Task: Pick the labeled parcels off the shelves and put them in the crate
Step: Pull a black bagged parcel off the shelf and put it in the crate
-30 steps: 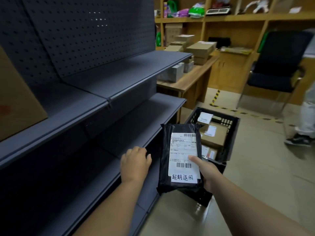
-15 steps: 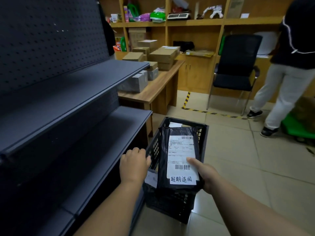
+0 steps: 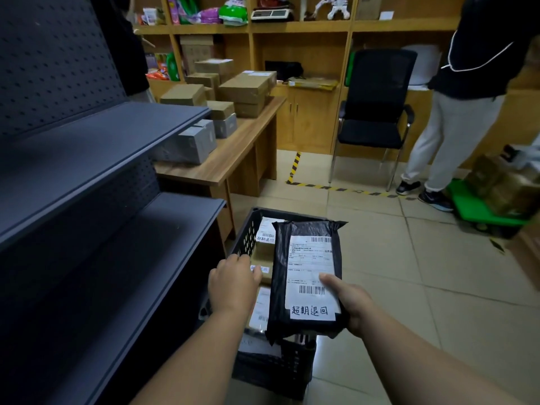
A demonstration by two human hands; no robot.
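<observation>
Over the black crate (image 3: 248, 232) on the tiled floor: black parcel (image 3: 306, 276) in the right hand (image 3: 352, 308), thumb pressed on its white label (image 3: 311, 276), fingers tucked under the near right corner. Label face up, barcodes at top and lower middle, handwritten characters along the bottom strip. Parcel held above the crate's right side, clear of the contents as far as can be told. Left hand (image 3: 232, 285) loosely curled, knuckles up, holding nothing, just over the crate's left rim. Inside the crate, brown boxes (image 3: 264, 249) with white labels, partly hidden beneath the parcel. To the left, dark grey shelves (image 3: 96, 159) with perforated back panels, beside the crate. Beyond, a wooden desk (image 3: 233, 159) stacked with cardboard boxes, a black chair (image 3: 377, 112), and another person's legs (image 3: 447, 135) at the far right.
</observation>
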